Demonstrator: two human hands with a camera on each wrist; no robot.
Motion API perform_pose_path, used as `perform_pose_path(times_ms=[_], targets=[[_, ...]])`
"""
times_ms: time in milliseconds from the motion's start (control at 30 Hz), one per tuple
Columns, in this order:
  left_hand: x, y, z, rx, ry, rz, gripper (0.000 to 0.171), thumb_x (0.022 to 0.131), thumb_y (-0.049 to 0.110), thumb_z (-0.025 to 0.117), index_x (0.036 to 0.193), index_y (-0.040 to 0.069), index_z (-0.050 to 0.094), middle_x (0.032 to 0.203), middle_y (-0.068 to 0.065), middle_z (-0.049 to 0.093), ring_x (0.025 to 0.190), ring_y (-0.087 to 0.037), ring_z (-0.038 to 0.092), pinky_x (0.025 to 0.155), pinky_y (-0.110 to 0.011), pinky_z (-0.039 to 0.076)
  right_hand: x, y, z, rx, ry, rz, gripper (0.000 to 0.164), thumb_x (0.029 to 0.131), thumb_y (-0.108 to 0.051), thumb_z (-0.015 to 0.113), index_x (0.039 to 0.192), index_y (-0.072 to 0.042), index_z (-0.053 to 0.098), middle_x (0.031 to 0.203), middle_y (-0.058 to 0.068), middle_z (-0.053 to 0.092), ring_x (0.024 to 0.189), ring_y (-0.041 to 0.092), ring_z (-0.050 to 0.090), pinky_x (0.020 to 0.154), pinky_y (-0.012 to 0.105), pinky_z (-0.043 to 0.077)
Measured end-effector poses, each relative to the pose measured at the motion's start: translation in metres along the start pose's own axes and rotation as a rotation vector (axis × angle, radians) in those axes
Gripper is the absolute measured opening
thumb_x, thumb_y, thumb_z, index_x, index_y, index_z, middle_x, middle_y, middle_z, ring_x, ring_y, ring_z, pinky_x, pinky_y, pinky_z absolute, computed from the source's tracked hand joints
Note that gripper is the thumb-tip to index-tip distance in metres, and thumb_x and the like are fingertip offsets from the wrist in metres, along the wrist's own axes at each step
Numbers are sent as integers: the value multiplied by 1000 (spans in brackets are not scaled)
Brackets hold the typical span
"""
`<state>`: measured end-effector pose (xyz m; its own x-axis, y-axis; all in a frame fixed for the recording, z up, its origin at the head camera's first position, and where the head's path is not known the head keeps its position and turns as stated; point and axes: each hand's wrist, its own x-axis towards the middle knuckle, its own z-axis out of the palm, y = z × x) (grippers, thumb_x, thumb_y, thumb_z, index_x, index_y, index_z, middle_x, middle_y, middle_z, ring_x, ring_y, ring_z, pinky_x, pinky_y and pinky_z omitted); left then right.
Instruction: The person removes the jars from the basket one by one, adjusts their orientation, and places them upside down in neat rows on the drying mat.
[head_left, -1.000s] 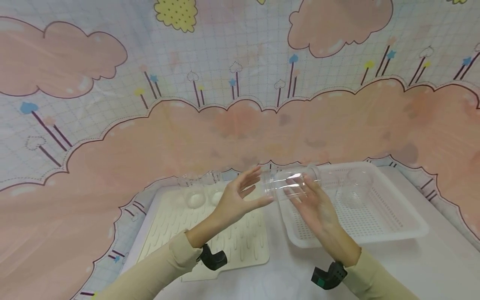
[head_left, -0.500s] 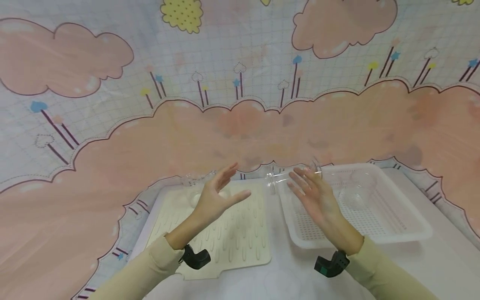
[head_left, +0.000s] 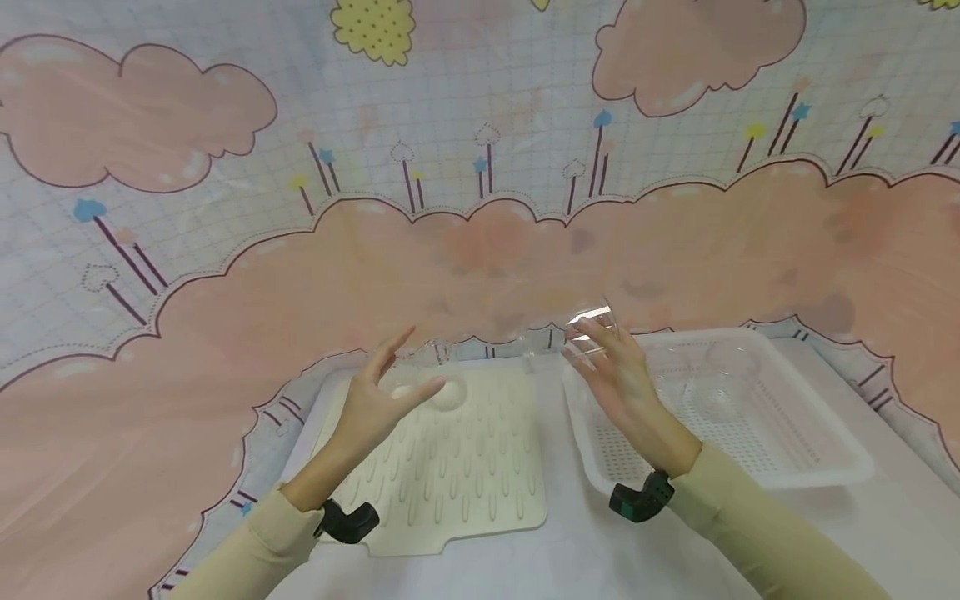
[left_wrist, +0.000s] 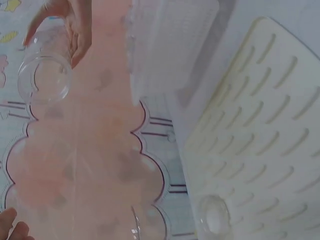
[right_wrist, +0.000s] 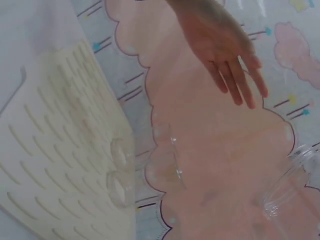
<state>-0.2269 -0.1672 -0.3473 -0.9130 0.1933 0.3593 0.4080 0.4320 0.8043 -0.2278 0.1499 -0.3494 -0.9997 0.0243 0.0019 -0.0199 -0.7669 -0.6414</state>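
In the head view my right hand (head_left: 630, 396) holds a clear cylindrical glass (head_left: 592, 323) on its side, raised at the near-left corner of the white basket. The thumb and fingers curl about the glass. The left wrist view shows this glass (left_wrist: 44, 75) end-on, its round rim facing the camera. My left hand (head_left: 378, 408) hovers over the cream drying mat (head_left: 480, 475), thumb and fingers spread, holding nothing. It also appears in the right wrist view as a hand (right_wrist: 220, 55) with straight fingers. Clear glassware (head_left: 447, 392) stands at the mat's far edge, partly behind my left hand.
A white perforated basket (head_left: 817, 482) stands to the right of the mat, with clear glassware (head_left: 723, 396) in it. The white tabletop (head_left: 555, 558) extends in front of both. A patterned cloth (head_left: 480, 275) with pink clouds hangs behind.
My left hand has let go of the glass and moved left, away from it. My right hand keeps the glass and has shifted slightly left and up.
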Motion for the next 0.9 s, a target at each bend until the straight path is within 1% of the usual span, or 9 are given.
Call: perform_pose_path(times_ms=[67, 167, 367, 467, 567, 667, 733, 833, 900], targets=[[-3, -6, -6, 14, 9, -29, 78, 84, 37, 82, 150, 41, 41, 157, 6, 38, 144, -28, 33, 116, -55, 25, 5, 2, 4, 5, 39, -5, 20, 98, -5, 59, 114, -14, 51, 105, 1, 64, 108, 22, 61, 109, 45, 39], [-7, -15, -14, 41, 19, -90, 79, 83, 42, 81, 149, 46, 39, 157, 7, 36, 146, -29, 30, 114, -61, 24, 11, 6, 9, -26, 85, -7, 18, 96, -3, 59, 107, -14, 50, 103, 1, 64, 105, 23, 62, 106, 44, 43], [-18, -32, -28, 96, 44, -154, 82, 84, 43, 80, 153, 40, 35, 158, 4, 34, 147, -33, 24, 114, -64, 22, 23, 15, 15, -88, 119, -4, 31, 95, -4, 61, 117, -14, 41, 123, 4, 54, 111, 24, 59, 108, 45, 41], [-25, -41, -35, 119, 53, -181, 84, 85, 43, 79, 155, 39, 32, 160, 0, 30, 148, -34, 22, 114, -63, 21, 28, 20, 18, -120, 117, -14, 35, 94, -2, 62, 117, -14, 38, 120, 3, 56, 113, 24, 57, 109, 46, 40], [-33, -52, -40, 151, 53, -201, 88, 86, 43, 78, 157, 39, 27, 163, -3, 26, 148, -37, 20, 111, -69, 20, 32, 26, 20, -146, 111, -23, 42, 94, 1, 61, 124, -13, 34, 109, 0, 61, 106, 21, 60, 111, 49, 36], [-40, -65, -43, 181, 51, -204, 91, 86, 41, 78, 159, 33, 23, 164, -6, 23, 149, -37, 18, 109, -72, 18, 37, 32, 23, -178, 120, -25, 49, 94, 4, 61, 131, -10, 30, 105, -1, 60, 98, 15, 61, 112, 49, 36], [-45, -74, -44, 200, 49, -208, 94, 86, 40, 78, 160, 27, 22, 164, -8, 21, 149, -37, 17, 110, -72, 17, 42, 36, 25, -204, 131, -22, 54, 94, 6, 61, 135, -8, 29, 111, 1, 56, 98, 13, 60, 111, 48, 37], [-51, -87, -45, 239, 46, -237, 96, 86, 42, 78, 160, 17, 21, 164, -11, 21, 149, -37, 16, 112, -70, 15, 48, 42, 27, -227, 159, -21, 60, 91, 9, 63, 138, -7, 29, 123, 6, 51, 106, 15, 56, 111, 47, 37], [-56, -94, -46, 258, 35, -268, 97, 87, 44, 76, 160, 15, 20, 164, -13, 19, 149, -40, 15, 111, -71, 15, 53, 47, 29, -254, 174, -27, 62, 89, 10, 66, 138, -6, 31, 131, 11, 48, 113, 19, 52, 109, 45, 39]])
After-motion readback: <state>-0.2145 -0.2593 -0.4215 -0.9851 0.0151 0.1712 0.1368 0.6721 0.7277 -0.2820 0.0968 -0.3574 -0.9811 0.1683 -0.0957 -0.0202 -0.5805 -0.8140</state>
